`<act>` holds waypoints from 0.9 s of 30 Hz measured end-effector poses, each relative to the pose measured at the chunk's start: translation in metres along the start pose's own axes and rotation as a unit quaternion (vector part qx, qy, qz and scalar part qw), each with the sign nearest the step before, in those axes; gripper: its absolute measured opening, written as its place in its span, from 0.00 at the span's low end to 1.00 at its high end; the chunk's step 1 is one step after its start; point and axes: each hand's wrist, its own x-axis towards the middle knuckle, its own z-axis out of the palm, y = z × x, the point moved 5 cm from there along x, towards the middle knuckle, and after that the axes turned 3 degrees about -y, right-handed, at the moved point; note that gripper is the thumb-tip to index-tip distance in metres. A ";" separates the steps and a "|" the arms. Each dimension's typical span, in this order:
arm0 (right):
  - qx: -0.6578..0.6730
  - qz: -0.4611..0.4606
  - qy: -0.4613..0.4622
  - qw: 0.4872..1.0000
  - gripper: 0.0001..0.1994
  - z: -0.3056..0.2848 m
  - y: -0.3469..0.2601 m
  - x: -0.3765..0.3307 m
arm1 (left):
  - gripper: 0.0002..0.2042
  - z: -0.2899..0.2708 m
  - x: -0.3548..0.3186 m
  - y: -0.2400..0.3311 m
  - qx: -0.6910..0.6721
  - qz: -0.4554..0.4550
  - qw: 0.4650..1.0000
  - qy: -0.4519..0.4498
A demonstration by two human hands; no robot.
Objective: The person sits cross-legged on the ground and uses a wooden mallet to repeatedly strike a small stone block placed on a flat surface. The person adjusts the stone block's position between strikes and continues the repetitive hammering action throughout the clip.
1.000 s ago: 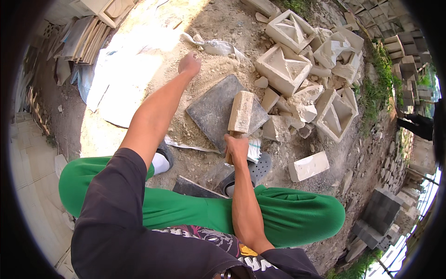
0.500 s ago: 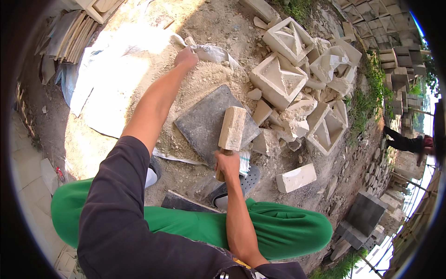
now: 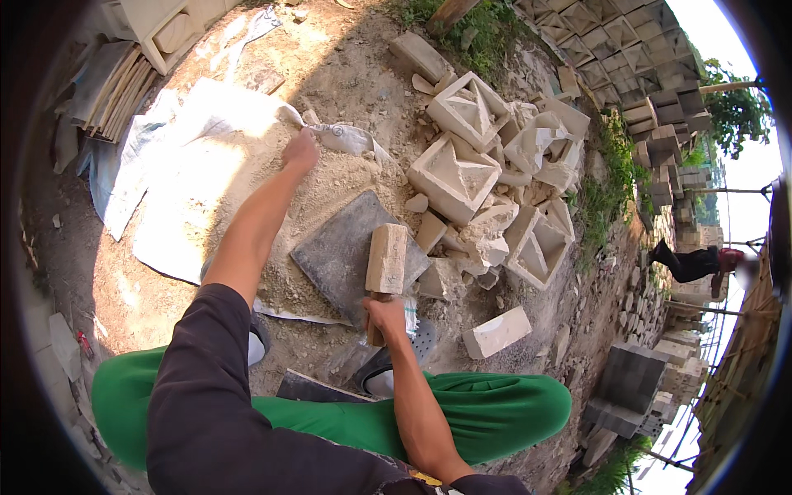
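My left hand [image 3: 299, 152] reaches out to the far edge of a white woven sheet [image 3: 177, 219]. Its fingers are closed at the sheet's folded rim and seem to grip it, though the fingertips are partly hidden. Pale crushed powder and crumbs lie on the sheet beneath that forearm. Closer in, my right hand [image 3: 386, 320] is wrapped around the handle of a wooden mallet [image 3: 386, 260], its blocky head pointing away from me. Beneath the mallet head, a dark square slab [image 3: 334, 247] rests on the powder.
Broken pale moulded blocks [image 3: 454, 176] are heaped to the right of the slab. A loose pale block [image 3: 497, 332] lies nearer me. Thin boards [image 3: 115, 91] are stacked at far left. Grey blocks [image 3: 629, 379] stand at right, and another person [image 3: 697, 268] is farther off.
The whole view has shifted, so the ground and blocks sit farther left and lower. Both hands keep their places relative to the sheet and the mallet, with the same grips.
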 end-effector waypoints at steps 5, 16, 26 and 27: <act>0.007 -0.021 -0.001 1.000 0.13 0.003 0.005 0.008 | 0.13 0.002 -0.092 0.007 -0.106 0.176 0.974 0.091; 0.010 -0.043 -0.017 0.999 0.15 0.002 0.006 0.012 | 0.10 0.037 -0.289 -0.011 0.020 0.326 0.944 0.047; 0.019 -0.095 0.018 0.995 0.16 0.006 0.029 0.031 | 0.10 0.028 -0.304 -0.019 -0.001 0.278 0.953 0.120; 0.031 -0.084 0.026 0.996 0.17 0.008 0.033 0.031 | 0.10 0.027 -0.306 -0.016 0.011 0.268 0.958 0.103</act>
